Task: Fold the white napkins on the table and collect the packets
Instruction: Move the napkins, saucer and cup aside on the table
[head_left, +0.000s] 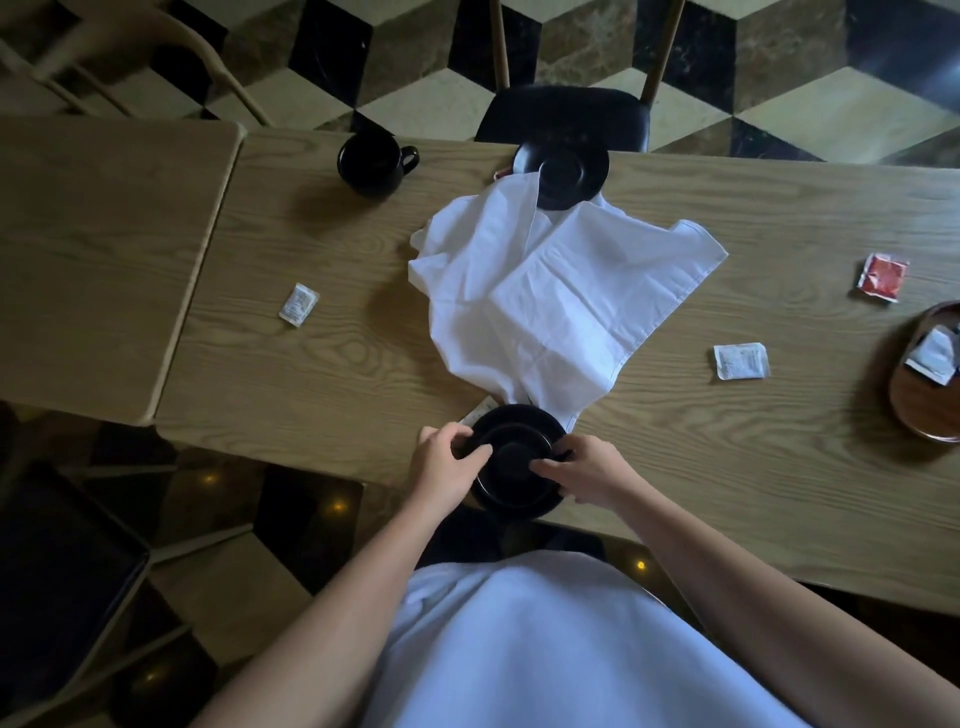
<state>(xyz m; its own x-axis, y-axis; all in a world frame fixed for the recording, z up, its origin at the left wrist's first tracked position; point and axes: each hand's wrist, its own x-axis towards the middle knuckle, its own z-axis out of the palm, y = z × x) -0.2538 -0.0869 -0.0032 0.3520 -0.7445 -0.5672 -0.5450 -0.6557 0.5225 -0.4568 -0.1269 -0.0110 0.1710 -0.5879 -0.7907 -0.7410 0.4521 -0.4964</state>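
At the lower centre of the frame, the left hand (451, 464) and the right hand (582, 475) are both resting on a black cup (514, 457) that is standing on a black saucer (511, 415) at the near edge of the wooden table (311, 374). The fingers of the left hand are curling around the left side of the cup, and the fingers of the right hand are closing on its right side, so both hands are gripping the cup.

The white napkins (550, 291) are lying unfolded and wrinkled in the centre of the frame, one partly over the other. Their lower corner is touching the saucer under the hands, and their upper part is lying under a second black saucer (569, 174) at the far edge of the table.

A white packet (298, 304) is lying left of the napkins, and another white packet (741, 361) is lying right of them. A red packet (881, 277) is lying further to the right. At the right edge of the frame, a wooden tray (914, 410) is holding one more packet (933, 356). A small corner of paper (478, 413) is showing at the upper left of the near saucer; I cannot tell what it is.

A black mug (375, 163) is standing in the upper left part of the table, well apart from the napkins.
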